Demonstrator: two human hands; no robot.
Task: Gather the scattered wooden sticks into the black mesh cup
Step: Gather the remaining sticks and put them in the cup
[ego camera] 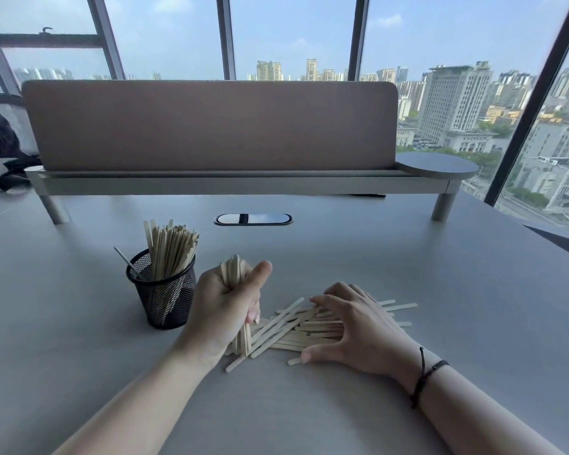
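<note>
A black mesh cup (165, 298) stands on the grey table left of centre, with many wooden sticks (170, 251) upright in it. My left hand (225, 302) grips a bundle of sticks (233, 269) held upright, its lower ends touching the table just right of the cup. A loose pile of wooden sticks (288, 328) lies flat on the table between my hands. My right hand (355, 326) lies over the pile's right part with fingers spread and lightly bent, and hides some sticks.
A low shelf with a fabric screen (211, 126) runs across the back of the table (391, 257). A cable slot (253, 219) sits behind the cup. A thin metal rod (127, 261) leans out of the cup. Dark cloth (12, 174) lies far left.
</note>
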